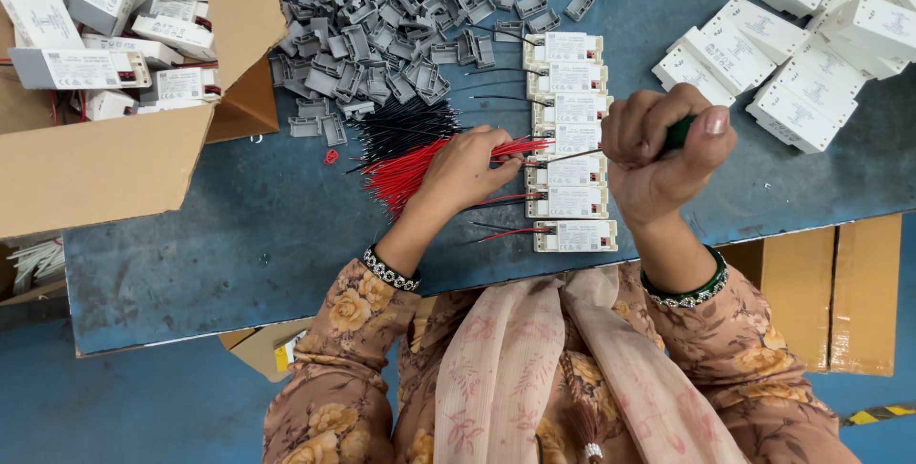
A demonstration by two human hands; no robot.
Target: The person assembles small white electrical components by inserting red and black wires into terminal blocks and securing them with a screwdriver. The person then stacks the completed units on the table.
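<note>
Fingers (pixel 496 154) on red wires (pixel 405 173), grey clips (pixel 382 25) behind

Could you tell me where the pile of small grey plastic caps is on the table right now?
In the head view the grey caps lie heaped at the top centre of the blue table, between the cardboard box on the left and the row of white modules.

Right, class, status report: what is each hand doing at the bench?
Left hand pinching red wires. Right hand gripping green-handled screwdriver, tip at white boxes. Grey clips heaped behind, clear.
</note>
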